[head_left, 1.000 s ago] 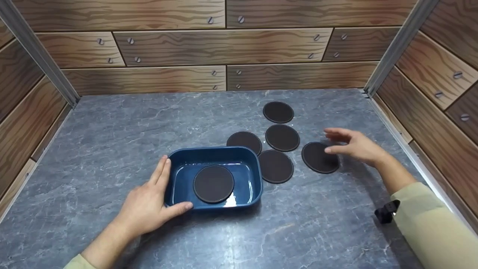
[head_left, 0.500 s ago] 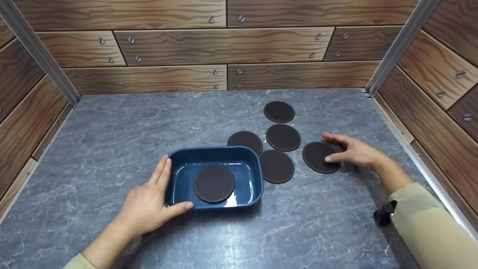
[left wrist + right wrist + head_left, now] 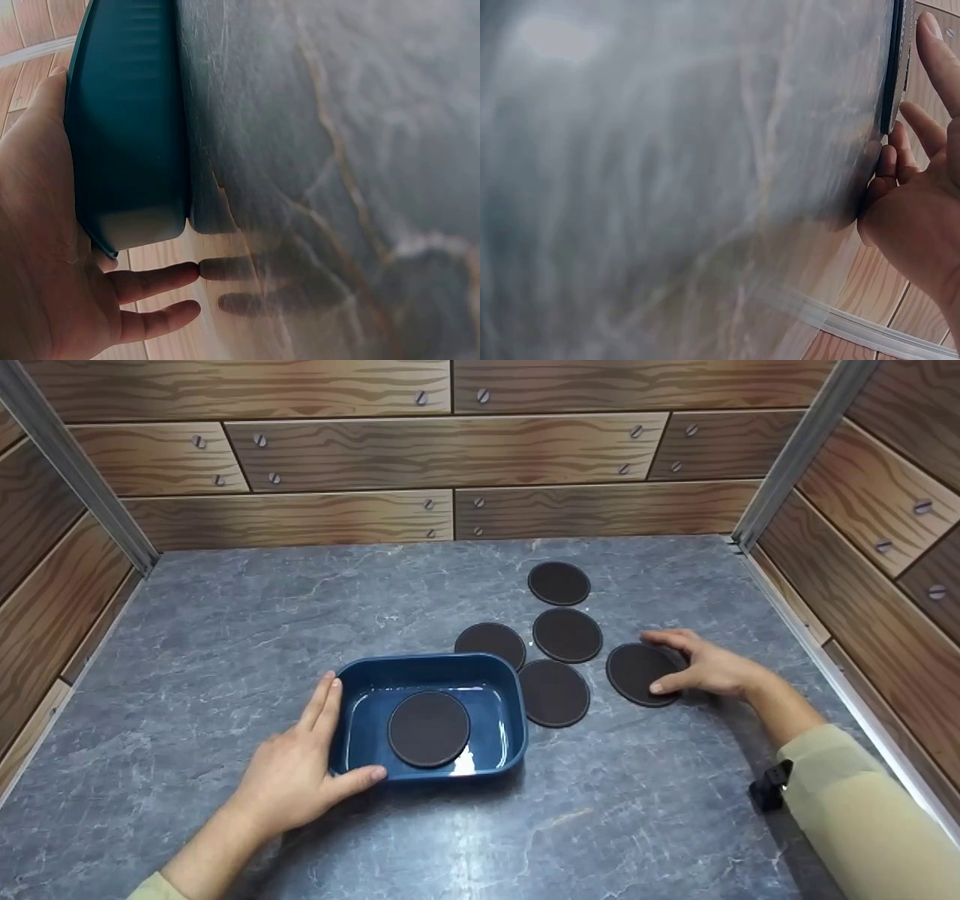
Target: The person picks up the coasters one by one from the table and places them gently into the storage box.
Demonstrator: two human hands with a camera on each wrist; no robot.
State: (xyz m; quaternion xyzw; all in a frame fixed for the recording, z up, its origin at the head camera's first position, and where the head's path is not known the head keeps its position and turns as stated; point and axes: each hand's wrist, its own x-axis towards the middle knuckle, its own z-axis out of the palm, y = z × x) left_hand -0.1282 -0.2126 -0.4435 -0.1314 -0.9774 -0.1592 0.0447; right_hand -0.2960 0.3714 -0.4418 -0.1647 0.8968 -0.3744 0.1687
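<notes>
A blue rectangular dish (image 3: 506,757) stands on the table with one round dark coaster (image 3: 429,729) lying flat inside it. My left hand (image 3: 296,769) rests against the dish's near left corner, fingers along its left side and thumb over the front rim. In the left wrist view, two straight fingers (image 3: 154,283) extend below the dish wall (image 3: 131,112). On the right, my right hand (image 3: 709,666) is over the rightmost coaster (image 3: 637,671), thumb above its near right part and fingers at its far edge. The right wrist view shows fingertips by that coaster's edge (image 3: 894,67).
More dark coasters lie right of and behind the dish: one touching or close to its right wall (image 3: 556,694), one partly hidden behind it (image 3: 491,641), one farther back (image 3: 568,635) and the farthest (image 3: 559,583). Wood-patterned walls (image 3: 450,454) enclose the grey marbled table (image 3: 285,607).
My right hand has come down and slightly left onto the rightmost coaster, its thumb lower over it. The left hand and the dish have stayed in place.
</notes>
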